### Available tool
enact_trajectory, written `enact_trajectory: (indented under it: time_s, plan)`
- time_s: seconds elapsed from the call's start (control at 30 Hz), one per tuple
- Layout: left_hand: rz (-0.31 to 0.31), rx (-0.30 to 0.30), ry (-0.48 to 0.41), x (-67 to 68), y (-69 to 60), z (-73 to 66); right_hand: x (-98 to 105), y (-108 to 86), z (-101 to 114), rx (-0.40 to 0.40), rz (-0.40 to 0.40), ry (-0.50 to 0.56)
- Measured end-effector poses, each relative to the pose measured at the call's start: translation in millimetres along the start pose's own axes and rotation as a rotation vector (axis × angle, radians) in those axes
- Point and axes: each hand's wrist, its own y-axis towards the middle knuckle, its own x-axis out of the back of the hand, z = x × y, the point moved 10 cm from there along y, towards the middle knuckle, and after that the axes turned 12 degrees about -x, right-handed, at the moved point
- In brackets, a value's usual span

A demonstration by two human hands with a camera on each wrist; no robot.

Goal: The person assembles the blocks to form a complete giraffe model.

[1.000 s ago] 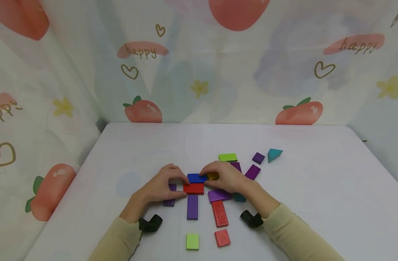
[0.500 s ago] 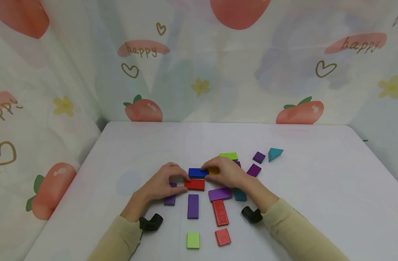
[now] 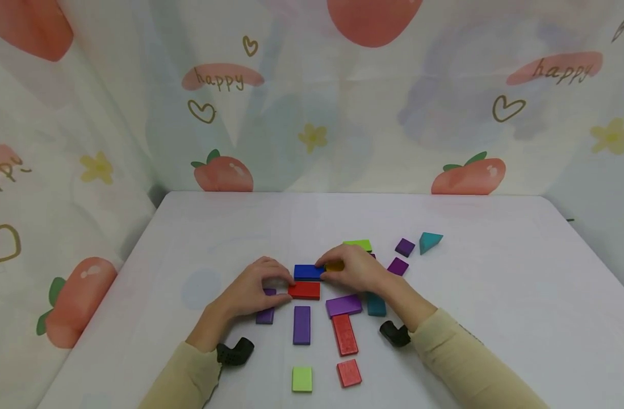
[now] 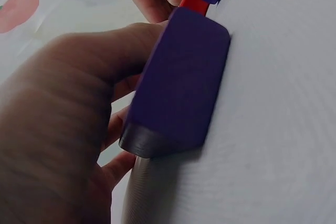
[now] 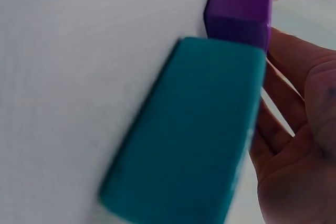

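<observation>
Blue block [image 3: 308,272], mid-frame, is pinched by the right hand [image 3: 356,274]; the left hand [image 3: 250,287] pinches the red block [image 3: 304,291] just below. Both have slid up-frame, opening a gap above the central purple block [image 3: 302,325], apparently respacing the layout.

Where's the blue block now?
In the head view, the blue block lies near centre, just beyond the bright red block and left of the yellow block, its right end pinched by the right hand.
</observation>
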Motion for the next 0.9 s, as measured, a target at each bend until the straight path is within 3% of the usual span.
enact_trajectory:
  time_s: [0.33,0.7,0.9]
  plan:
    - [-0.013,-0.003,0.031,0.6,0.4,-1.2,1.3,2.9,0.0,-0.023,-0.003,0.031]
    - [-0.016,-0.068,0.031,0.4,0.8,-5.3,-1.2,7.0,3.6,-0.027,0.015,0.033]
    - [-0.005,-0.048,0.045,-1.2,1.4,-5.6,-1.7,7.1,3.9,-0.040,0.019,0.040]
